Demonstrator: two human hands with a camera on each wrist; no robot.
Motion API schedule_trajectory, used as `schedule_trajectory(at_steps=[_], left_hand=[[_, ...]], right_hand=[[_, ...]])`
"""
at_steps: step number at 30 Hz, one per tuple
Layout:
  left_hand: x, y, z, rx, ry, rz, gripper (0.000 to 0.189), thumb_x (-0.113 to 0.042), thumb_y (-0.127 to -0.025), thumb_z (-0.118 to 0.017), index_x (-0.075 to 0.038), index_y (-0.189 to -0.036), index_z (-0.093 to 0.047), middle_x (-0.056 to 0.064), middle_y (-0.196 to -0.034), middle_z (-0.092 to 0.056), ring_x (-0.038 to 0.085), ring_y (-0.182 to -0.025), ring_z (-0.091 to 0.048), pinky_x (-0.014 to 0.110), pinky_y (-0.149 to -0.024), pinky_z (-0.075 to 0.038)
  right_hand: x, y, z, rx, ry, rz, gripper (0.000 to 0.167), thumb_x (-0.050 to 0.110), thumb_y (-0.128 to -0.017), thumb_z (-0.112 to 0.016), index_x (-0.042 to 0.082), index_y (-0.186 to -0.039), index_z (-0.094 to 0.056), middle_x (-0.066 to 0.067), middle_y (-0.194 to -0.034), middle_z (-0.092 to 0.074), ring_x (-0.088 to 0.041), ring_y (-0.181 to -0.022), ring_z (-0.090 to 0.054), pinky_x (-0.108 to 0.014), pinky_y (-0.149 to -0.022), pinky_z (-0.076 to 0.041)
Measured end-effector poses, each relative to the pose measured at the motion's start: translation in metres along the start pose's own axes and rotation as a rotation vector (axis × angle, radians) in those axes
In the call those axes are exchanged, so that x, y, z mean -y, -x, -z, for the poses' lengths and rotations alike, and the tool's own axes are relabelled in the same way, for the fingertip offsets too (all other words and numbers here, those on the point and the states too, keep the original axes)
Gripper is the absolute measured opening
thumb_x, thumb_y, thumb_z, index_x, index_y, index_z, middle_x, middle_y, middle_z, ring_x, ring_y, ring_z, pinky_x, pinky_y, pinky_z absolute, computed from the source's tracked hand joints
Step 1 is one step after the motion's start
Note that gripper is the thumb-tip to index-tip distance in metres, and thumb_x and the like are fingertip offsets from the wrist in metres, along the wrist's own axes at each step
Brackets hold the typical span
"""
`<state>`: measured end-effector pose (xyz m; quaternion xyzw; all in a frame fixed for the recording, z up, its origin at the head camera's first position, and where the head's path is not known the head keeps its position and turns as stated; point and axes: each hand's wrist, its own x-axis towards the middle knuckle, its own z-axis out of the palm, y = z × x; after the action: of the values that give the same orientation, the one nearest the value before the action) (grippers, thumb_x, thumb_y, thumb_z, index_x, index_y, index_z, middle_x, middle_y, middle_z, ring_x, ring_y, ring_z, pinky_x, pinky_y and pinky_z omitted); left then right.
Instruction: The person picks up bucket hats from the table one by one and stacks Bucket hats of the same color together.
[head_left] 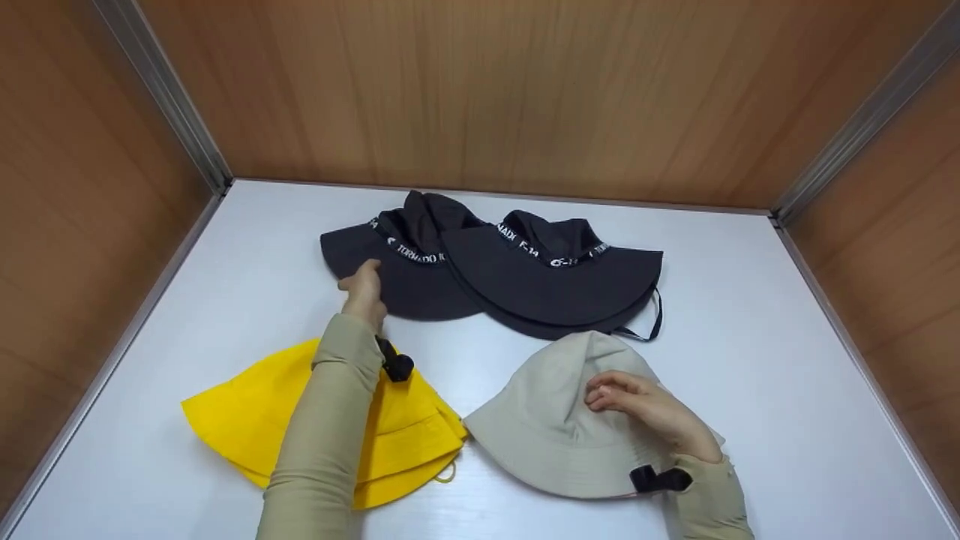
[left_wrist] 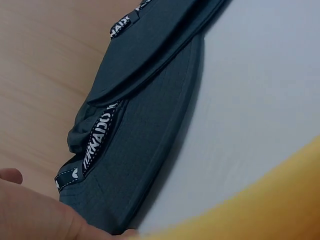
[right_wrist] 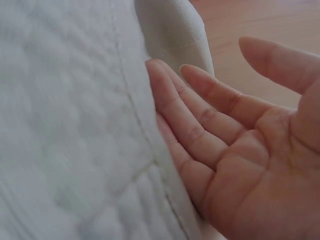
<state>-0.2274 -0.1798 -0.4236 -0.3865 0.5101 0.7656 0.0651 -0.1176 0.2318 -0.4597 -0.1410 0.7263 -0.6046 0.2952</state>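
Note:
Two black brimmed hats with white-lettered bands lie overlapping at the back, the left one partly under the other. My left hand is at the left hat's brim, thumb held apart from the fingers. In the left wrist view, that hand shows at the lower left, a fingertip right at the brim's edge. My right hand is over a beige bucket hat, fingers loosely bent. The right wrist view shows its palm and spread thumb, with several fingertips against the beige cloth.
Yellow bucket hats, seemingly stacked, lie at the front left beneath my left forearm. A thin black cord loops from the right black hat. Wooden panels close in the white table at the back and both sides.

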Motion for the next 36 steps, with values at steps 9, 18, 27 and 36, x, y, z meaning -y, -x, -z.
schedule_trajectory(at_steps=[9,18,27,36], left_hand=[[0.004,-0.006,0.001,-0.081,0.098,-0.010,0.078,-0.027,-0.094,-0.044,-0.015,-0.146,0.013,0.011,-0.155,0.007,0.017,-0.144,-0.008,0.029,-0.116,-0.017],[0.012,-0.005,0.006,-0.012,0.064,-0.055,0.073,-0.010,-0.092,-0.045,-0.006,-0.149,0.000,0.011,-0.155,-0.014,0.019,-0.138,-0.028,0.030,-0.110,-0.032],[0.018,-0.006,0.005,0.052,-0.047,-0.121,0.053,-0.006,-0.095,-0.040,-0.001,-0.146,-0.026,0.012,-0.142,-0.039,0.019,-0.118,-0.048,0.030,-0.099,-0.043],[0.011,0.003,-0.004,0.013,-0.078,-0.362,0.046,-0.010,-0.096,-0.042,0.003,-0.140,-0.036,0.016,-0.136,-0.046,0.021,-0.116,-0.049,0.034,-0.103,-0.039]], right_hand=[[-0.003,0.003,0.002,0.010,0.002,0.021,0.041,0.017,-0.099,-0.049,-0.015,-0.124,-0.045,-0.009,-0.111,-0.061,-0.012,-0.103,-0.061,-0.024,-0.092,-0.048],[-0.007,0.004,0.002,0.005,-0.033,0.026,0.041,0.015,-0.098,-0.049,-0.016,-0.123,-0.045,-0.009,-0.109,-0.062,-0.013,-0.102,-0.062,-0.026,-0.092,-0.048],[-0.007,0.008,0.002,0.012,-0.072,0.047,0.040,0.014,-0.099,-0.048,-0.018,-0.123,-0.044,-0.005,-0.106,-0.063,-0.011,-0.100,-0.062,-0.025,-0.091,-0.048],[-0.004,0.008,0.002,0.004,-0.060,0.043,0.040,0.014,-0.099,-0.048,-0.018,-0.122,-0.044,-0.006,-0.106,-0.064,-0.013,-0.099,-0.063,-0.025,-0.091,-0.049]])
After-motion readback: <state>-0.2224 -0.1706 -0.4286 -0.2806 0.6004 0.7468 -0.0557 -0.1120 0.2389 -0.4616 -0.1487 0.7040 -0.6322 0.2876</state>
